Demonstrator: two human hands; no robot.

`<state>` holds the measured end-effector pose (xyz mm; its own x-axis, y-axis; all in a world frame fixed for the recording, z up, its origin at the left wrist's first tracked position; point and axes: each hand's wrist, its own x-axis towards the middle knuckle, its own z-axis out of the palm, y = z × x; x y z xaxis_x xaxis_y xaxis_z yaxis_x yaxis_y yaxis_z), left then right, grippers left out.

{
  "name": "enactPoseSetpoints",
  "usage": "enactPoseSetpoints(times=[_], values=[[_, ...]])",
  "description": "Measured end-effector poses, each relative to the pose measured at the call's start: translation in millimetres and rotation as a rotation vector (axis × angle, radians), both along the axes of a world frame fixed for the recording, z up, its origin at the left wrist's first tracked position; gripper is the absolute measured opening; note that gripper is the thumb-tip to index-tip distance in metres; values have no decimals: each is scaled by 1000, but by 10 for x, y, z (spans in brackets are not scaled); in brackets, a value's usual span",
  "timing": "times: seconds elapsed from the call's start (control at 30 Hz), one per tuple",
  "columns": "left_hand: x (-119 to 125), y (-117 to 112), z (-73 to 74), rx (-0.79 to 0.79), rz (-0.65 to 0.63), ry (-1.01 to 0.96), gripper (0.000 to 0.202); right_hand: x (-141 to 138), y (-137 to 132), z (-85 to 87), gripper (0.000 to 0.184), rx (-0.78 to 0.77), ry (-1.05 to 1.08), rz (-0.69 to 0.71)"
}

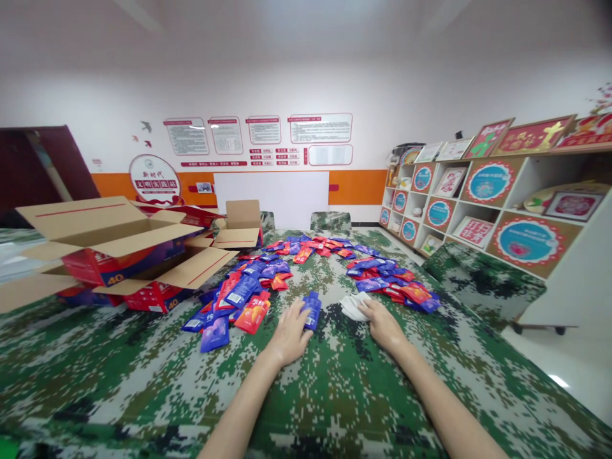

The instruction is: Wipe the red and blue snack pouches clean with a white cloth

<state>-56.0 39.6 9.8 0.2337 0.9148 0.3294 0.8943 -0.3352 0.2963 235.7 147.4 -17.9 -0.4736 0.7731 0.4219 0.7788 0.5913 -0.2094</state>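
My left hand (291, 331) reaches over the camouflage tablecloth with its fingers on a blue pouch (312, 310), which lies on the cloth. In my right hand (384, 326) is a crumpled white cloth (354, 306), pinched between thumb and fingers and resting on the table. Left of my left hand spreads a heap of blue and red pouches (241, 291); one red pouch with an orange fruit print (253, 312) lies at its near edge. Another heap of pouches (389, 278) sits beyond my right hand. Farther back, more pouches (306, 247) form an arc joining the two heaps.
Open cardboard boxes (109, 255) are stacked on the table at the left, flaps sticking out toward the pouches. A smaller open box (242, 223) stands behind them. Camouflage-covered chairs (482, 280) stand along the right side, before a white shelf (549, 280) with framed pictures.
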Motion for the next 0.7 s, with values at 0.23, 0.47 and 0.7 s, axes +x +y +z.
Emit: enactPoseSetpoints(times=[0.23, 0.47, 0.7], values=[[-142, -191, -73, -163, -197, 97, 57, -171, 1, 315, 62, -100, 220, -15], [-106, -198, -27, -115, -196, 89, 55, -1040, -362, 538, 64, -69, 214, 234], [-98, -227, 14, -141, -183, 87, 42, -1370, -631, 125, 73, -74, 24, 438]])
